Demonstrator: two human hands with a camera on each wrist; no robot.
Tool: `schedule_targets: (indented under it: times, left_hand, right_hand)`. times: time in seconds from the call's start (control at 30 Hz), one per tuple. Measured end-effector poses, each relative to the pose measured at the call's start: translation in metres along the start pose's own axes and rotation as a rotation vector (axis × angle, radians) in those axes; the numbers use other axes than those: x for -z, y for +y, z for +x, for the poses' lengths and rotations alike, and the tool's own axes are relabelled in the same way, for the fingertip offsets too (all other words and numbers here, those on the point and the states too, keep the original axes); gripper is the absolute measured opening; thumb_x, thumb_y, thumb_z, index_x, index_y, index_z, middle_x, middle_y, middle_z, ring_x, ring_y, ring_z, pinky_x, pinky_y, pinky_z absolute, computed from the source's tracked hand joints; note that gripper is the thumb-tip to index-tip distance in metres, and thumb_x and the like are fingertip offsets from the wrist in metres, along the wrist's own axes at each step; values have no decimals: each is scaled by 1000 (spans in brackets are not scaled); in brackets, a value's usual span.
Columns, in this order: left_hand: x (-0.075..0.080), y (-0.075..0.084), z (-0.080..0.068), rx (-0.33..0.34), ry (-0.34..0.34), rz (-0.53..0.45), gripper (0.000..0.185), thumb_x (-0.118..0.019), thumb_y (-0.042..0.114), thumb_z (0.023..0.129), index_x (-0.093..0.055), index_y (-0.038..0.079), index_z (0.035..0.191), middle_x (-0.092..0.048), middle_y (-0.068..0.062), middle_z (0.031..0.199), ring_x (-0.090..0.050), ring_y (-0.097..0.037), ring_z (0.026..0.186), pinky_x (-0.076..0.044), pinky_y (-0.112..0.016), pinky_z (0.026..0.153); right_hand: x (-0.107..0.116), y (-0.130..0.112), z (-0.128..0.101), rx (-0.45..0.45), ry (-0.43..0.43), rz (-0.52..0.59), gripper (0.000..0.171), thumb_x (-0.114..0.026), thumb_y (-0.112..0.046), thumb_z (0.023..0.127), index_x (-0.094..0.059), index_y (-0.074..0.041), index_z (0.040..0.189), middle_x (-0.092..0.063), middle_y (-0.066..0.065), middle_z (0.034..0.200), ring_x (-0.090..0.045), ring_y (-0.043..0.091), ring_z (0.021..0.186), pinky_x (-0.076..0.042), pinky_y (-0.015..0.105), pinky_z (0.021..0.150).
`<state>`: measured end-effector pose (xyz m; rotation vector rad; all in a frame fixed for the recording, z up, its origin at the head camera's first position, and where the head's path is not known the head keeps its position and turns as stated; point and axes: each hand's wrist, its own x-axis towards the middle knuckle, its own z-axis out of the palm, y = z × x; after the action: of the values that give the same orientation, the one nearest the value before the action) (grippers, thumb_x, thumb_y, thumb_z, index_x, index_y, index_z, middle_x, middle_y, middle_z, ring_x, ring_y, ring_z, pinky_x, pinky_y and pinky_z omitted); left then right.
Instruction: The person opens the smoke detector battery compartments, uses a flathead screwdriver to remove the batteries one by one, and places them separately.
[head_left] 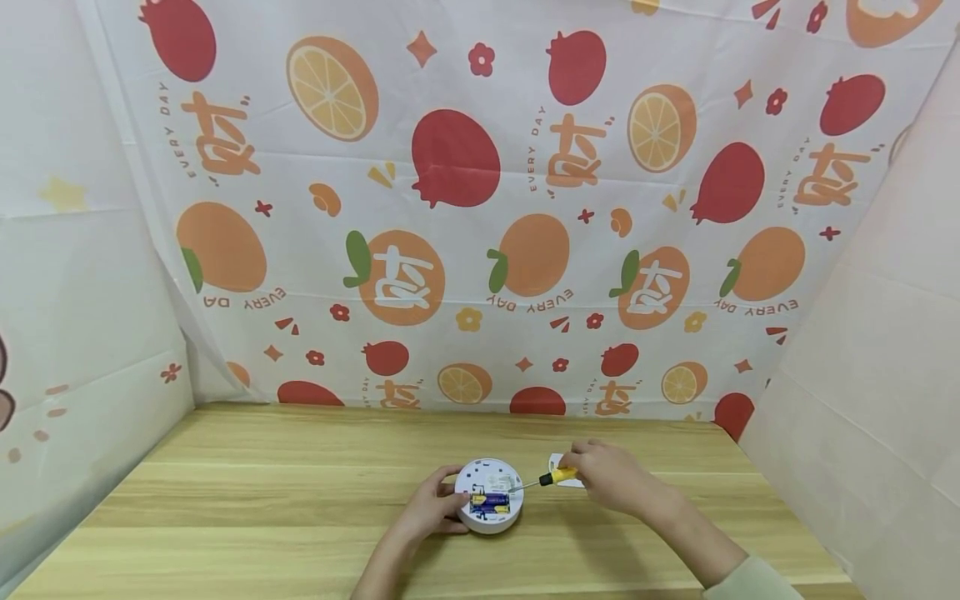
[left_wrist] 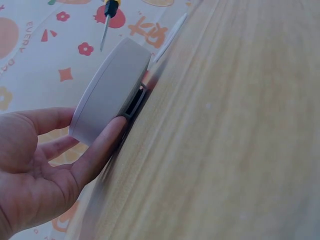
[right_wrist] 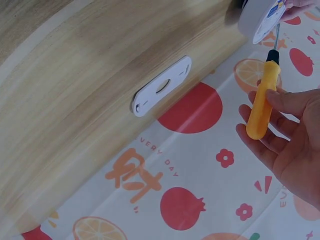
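A round white device [head_left: 486, 467], which looks like a smoke detector, has its battery side facing up, with blue-and-yellow batteries [head_left: 490, 503] in its compartment. My left hand [head_left: 431, 506] grips its left side, thumb near a dark slot on the casing in the left wrist view. In my right hand [head_left: 611, 477] is a screwdriver [right_wrist: 262, 102] with a yellow handle and black collar, held between thumb and fingers. Its shaft points left over the device's face; in the left wrist view the tip [left_wrist: 102, 48] appears slightly apart from that face.
On the wooden table [head_left: 300, 500], a white oblong mounting plate [right_wrist: 150, 92] with a central hole lies behind the right hand. A fruit-print cloth [head_left: 465, 333] hangs at the table's back edge. Pale cloth walls [head_left: 877, 375] close off both sides.
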<state>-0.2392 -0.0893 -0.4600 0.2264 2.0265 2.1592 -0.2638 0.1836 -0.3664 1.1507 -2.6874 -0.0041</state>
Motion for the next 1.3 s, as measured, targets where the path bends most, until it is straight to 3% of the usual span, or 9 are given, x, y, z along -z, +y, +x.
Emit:
schedule_targets:
  times: [0.57, 0.87, 1.3]
  left_hand:
    - [0, -1, 1, -7, 5, -7, 52, -53, -1, 88, -28, -12, 133, -47, -33, 112, -60, -27, 80, -56, -43, 65]
    - [0, -1, 2, -3, 3, -4, 52, -53, -2, 88, -29, -11, 133, -46, -34, 113, -60, -27, 78, -56, -43, 65]
    - [-1, 0, 2, 5, 24, 2, 52, -54, -2, 87, -31, -11, 132, -48, -31, 110, -60, -26, 77, -56, -42, 64]
  right_hand:
    - [10, -15, 5, 105, 1, -235, 26, -75, 1, 70, -68, -15, 89, -53, -3, 79, -51, 14, 75, -50, 25, 63]
    - [18, -29, 13, 124, -43, -407, 20, -74, -7, 74, -69, -16, 91, -56, -2, 84, -53, 14, 80, -50, 25, 67]
    - [32, -43, 23, 157, -85, -449, 18, -76, -5, 72, -70, -15, 86, -57, -3, 81, -53, 13, 76, -50, 23, 65]
